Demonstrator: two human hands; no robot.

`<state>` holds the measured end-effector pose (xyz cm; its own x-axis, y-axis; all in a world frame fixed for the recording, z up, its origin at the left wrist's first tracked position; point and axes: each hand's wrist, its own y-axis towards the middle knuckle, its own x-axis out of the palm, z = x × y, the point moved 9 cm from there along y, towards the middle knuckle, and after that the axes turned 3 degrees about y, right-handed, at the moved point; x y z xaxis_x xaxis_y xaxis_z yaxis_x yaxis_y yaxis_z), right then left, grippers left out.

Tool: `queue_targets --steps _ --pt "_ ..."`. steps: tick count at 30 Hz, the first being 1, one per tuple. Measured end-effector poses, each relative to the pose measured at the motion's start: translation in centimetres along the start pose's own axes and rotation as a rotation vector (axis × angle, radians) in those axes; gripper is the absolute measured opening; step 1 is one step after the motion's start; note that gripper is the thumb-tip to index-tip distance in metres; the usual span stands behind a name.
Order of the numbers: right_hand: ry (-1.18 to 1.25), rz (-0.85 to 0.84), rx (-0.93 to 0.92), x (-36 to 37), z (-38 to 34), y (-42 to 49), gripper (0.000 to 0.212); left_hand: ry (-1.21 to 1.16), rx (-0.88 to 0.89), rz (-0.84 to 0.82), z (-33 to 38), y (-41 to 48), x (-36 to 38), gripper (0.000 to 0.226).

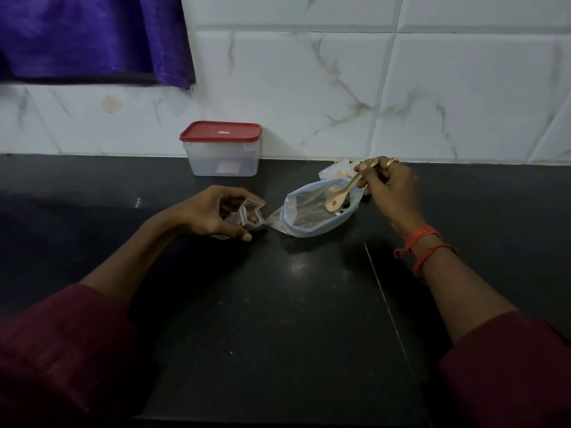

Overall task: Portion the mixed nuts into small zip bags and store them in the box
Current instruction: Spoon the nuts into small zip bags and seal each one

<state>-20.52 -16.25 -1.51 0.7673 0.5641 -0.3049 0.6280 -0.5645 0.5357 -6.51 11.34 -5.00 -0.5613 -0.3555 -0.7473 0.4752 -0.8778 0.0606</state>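
My left hand (213, 211) curls round a small zip bag (247, 216) on the counter (293, 304), holding its mouth open; a few nuts show inside. My right hand (392, 189) pinches a wooden spoon (346, 191), its bowl over the open big bag (312, 217) just beside. I'd scoop deep, lift level and tip well inside the small mouth. The box (222, 156) stands by the wall with its red lid (221, 131) on, so that has to come off before storing.
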Motion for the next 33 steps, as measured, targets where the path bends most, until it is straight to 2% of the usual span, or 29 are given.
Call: queue_targets --steps 12,17,25,28,31,33 --pt "-0.014 0.032 -0.026 -0.1 -0.1 -0.1 0.012 0.139 0.003 -0.017 0.0 0.4 1.3 0.061" --pt "-0.018 0.028 -0.024 -0.1 -0.2 -0.2 0.010 0.171 0.021 -0.100 0.8 -0.1 1.4 0.059" --pt "-0.026 0.051 -0.029 -0.3 -0.1 -0.2 0.011 0.250 -0.004 -0.204 0.5 -0.4 2.5 0.070" --pt "0.001 0.127 -0.055 -0.9 -0.3 -0.3 0.015 0.138 0.008 -0.111 1.0 -0.1 1.4 0.069" --pt "-0.021 0.229 -0.108 -1.9 -1.0 -0.5 0.026 -0.036 0.034 0.071 2.4 0.7 -0.4 0.054" --pt "-0.061 0.281 -0.159 -2.4 -1.6 -0.5 0.033 -0.016 0.054 0.173 3.5 1.6 -1.1 0.043"
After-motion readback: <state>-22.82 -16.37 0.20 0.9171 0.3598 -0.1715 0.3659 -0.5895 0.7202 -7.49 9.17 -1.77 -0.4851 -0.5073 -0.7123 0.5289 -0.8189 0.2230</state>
